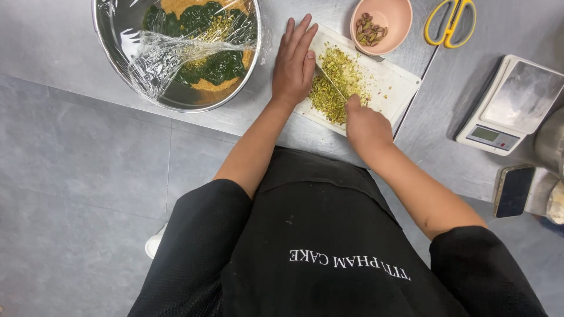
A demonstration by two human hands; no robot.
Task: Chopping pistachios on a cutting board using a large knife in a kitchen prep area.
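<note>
knife (331, 80) chops pistachios (338, 82) on our white board (395, 88): right hand (367, 126) grips its handle, left hand (294, 61) lies flat, open, on the blade

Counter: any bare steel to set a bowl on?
Bare steel counter left of the steel mixing bowl; another patch between the cutting board, yellow scissors and kitchen scale. Crowded: the board under the left hand, right hand with knife, chopped pistachios, and the pink bowl.
</note>
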